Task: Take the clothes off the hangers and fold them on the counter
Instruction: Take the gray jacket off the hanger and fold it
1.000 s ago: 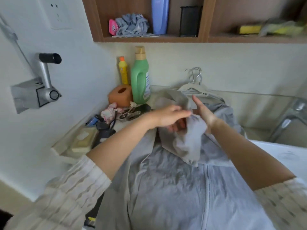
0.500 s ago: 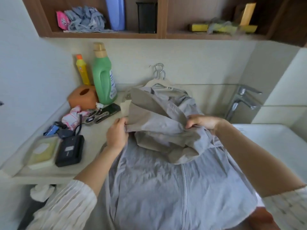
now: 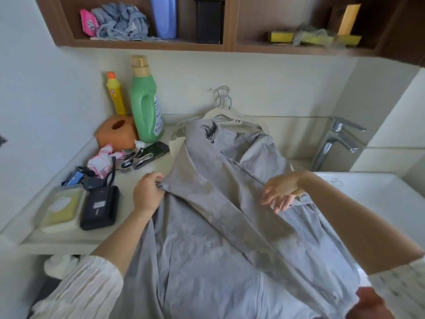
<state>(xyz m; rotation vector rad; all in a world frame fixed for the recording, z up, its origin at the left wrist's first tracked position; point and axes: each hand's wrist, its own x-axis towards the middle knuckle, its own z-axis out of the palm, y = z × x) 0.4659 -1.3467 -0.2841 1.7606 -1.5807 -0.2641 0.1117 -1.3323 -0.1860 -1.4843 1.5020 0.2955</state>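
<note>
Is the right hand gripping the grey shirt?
No, the right hand hovers with spread fingers above the grey shirt; only the left hand pinches it.

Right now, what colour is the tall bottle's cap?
Tan or beige, on the green bottle; cap shows in the head view.

A grey shirt (image 3: 207,261) is lying spread out and wrinkled on the pale counter (image 3: 69,238), its lower part hanging over the near edge. One long sleeve (image 3: 220,203) is lying folded diagonally across the body of the shirt, running from the upper left down toward the lower right. At the back, a second grey garment (image 3: 248,143) is sitting bunched against the wall, with its collar still hanging on a cream-coloured hanger. Several hangers (image 3: 222,107) are stacked there together, their metal hooks standing up against the wall, just behind the bunched cloth and touching it.
</note>
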